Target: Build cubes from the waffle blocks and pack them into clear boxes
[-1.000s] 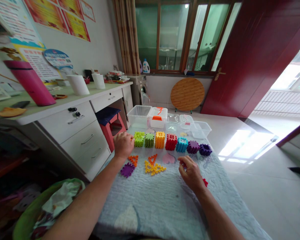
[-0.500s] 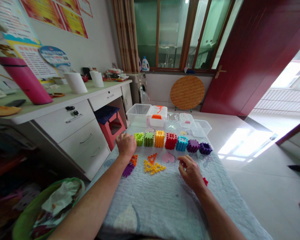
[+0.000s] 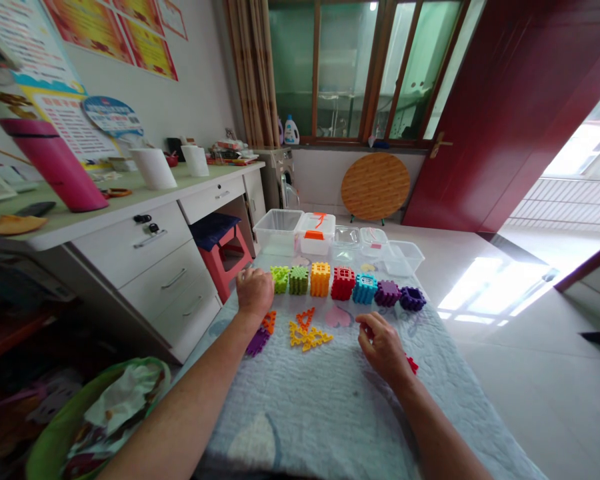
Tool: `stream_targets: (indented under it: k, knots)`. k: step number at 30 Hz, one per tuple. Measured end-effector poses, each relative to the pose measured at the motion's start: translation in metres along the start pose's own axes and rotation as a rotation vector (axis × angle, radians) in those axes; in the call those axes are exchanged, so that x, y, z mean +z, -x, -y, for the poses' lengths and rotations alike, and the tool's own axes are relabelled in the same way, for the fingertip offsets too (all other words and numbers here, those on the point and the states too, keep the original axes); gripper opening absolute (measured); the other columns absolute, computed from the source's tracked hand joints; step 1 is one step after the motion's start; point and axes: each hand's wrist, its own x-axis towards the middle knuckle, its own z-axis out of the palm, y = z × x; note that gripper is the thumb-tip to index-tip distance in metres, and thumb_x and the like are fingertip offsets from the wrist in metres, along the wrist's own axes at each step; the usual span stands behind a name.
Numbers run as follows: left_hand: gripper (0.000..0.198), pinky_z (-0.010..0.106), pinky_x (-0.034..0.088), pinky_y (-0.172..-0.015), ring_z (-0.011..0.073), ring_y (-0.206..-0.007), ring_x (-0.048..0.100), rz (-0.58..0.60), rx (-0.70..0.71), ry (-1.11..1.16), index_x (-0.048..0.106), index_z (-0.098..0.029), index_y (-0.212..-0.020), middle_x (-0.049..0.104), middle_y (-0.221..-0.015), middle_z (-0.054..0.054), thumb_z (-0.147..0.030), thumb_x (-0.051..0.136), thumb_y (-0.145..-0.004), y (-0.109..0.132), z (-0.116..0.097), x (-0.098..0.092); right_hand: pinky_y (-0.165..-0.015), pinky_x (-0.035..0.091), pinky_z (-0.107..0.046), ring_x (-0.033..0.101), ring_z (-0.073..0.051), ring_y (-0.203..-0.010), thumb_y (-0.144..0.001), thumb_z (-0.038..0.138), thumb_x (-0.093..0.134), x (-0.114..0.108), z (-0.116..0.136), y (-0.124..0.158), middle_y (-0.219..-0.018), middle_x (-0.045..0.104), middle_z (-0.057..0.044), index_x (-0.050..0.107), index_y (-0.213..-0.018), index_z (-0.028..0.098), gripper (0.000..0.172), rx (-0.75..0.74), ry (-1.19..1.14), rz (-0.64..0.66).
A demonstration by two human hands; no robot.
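Note:
A row of toothed block cubes crosses the cloth: lime green [image 3: 281, 280], darker green [image 3: 299, 281], yellow [image 3: 321, 279], red [image 3: 343, 284], blue [image 3: 365, 289], purple [image 3: 387, 293] and dark violet [image 3: 412, 299]. My left hand [image 3: 255, 292] is curled at the lime cube's left side; its fingertips are hidden. My right hand [image 3: 381, 341] rests lower right, fingers loosely bent and slightly apart, a red piece [image 3: 413, 365] partly showing beside its wrist. Between the hands lie yellow triangular pieces [image 3: 309, 337] and an orange triangle [image 3: 305, 319]. Another orange triangle [image 3: 269, 323] and a purple flat piece [image 3: 258, 341] lie by my left wrist.
Clear plastic boxes stand behind the row, among them an open bin [image 3: 279, 233] and a lidded box with an orange latch [image 3: 317, 235]. A desk [image 3: 155, 257] with drawers is on the left, with a red stool [image 3: 225, 257] beside it. A green basket [image 3: 55, 427] sits lower left.
The whole view has shifted very slightly. Both hands keep their places, and the cubes and loose pieces stay where they were.

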Motion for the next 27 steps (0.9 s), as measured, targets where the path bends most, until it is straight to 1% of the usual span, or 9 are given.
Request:
stream_targets:
  k: [4,8,13,19,24,27]
  knots:
    - [0.022,0.043,0.035,-0.082,0.0315,-0.093,0.055,0.025,0.043,-0.028,0.070,-0.016,-0.082,0.068,-0.086,0.013,-0.023,0.050,-0.087,0.000,-0.001,-0.004,-0.063,0.042,-0.025,0.053,-0.014,-0.063,-0.082,0.013,0.045,0.000,0.000,0.000,-0.078,0.056,-0.002,0.062,-0.090,0.018,0.020,0.002,-0.002,0.012]
    - [0.026,0.041,0.037,-0.078,0.0304,-0.089,0.057,0.012,0.079,-0.054,0.070,-0.016,-0.080,0.069,-0.083,0.013,-0.020,0.045,-0.089,-0.001,0.000,-0.006,-0.063,0.042,-0.025,0.053,-0.014,-0.064,-0.081,0.012,0.046,0.001,0.000,0.000,-0.078,0.056,-0.002,0.062,-0.090,0.018,0.019,-0.003,0.009,0.018]
    - [0.028,0.041,0.039,-0.079,0.0295,-0.088,0.058,-0.019,0.120,-0.052,0.070,-0.016,-0.080,0.069,-0.082,0.012,-0.017,0.044,-0.089,-0.001,0.002,-0.004,-0.064,0.042,-0.026,0.054,-0.014,-0.064,-0.082,0.013,0.045,0.001,-0.001,0.000,-0.079,0.056,-0.002,0.062,-0.089,0.017,0.019,0.003,0.015,0.029]
    - [0.026,0.042,0.039,-0.078,0.0304,-0.087,0.059,0.011,0.126,-0.026,0.070,-0.014,-0.078,0.069,-0.081,0.013,-0.015,0.046,-0.087,0.000,0.002,-0.002,-0.063,0.042,-0.025,0.054,-0.014,-0.064,-0.081,0.013,0.046,0.002,-0.002,0.000,-0.078,0.056,-0.002,0.063,-0.090,0.018,0.020,0.004,0.022,0.031]
    - [0.022,0.043,0.039,-0.081,0.0315,-0.090,0.058,0.033,0.119,0.002,0.070,-0.013,-0.082,0.070,-0.083,0.014,-0.020,0.050,-0.087,0.000,0.000,-0.010,-0.063,0.043,-0.025,0.055,-0.014,-0.063,-0.080,0.012,0.046,0.001,-0.002,0.000,-0.079,0.057,-0.002,0.063,-0.090,0.018,0.020,0.001,0.024,0.041]
    - [0.020,0.044,0.039,-0.086,0.0323,-0.097,0.056,0.011,0.113,0.046,0.069,-0.013,-0.091,0.069,-0.091,0.014,-0.024,0.054,-0.086,0.004,0.002,-0.020,-0.062,0.043,-0.025,0.053,-0.013,-0.061,-0.081,0.013,0.045,0.000,-0.001,0.000,-0.078,0.057,-0.002,0.062,-0.090,0.018,0.020,0.002,0.021,0.044]
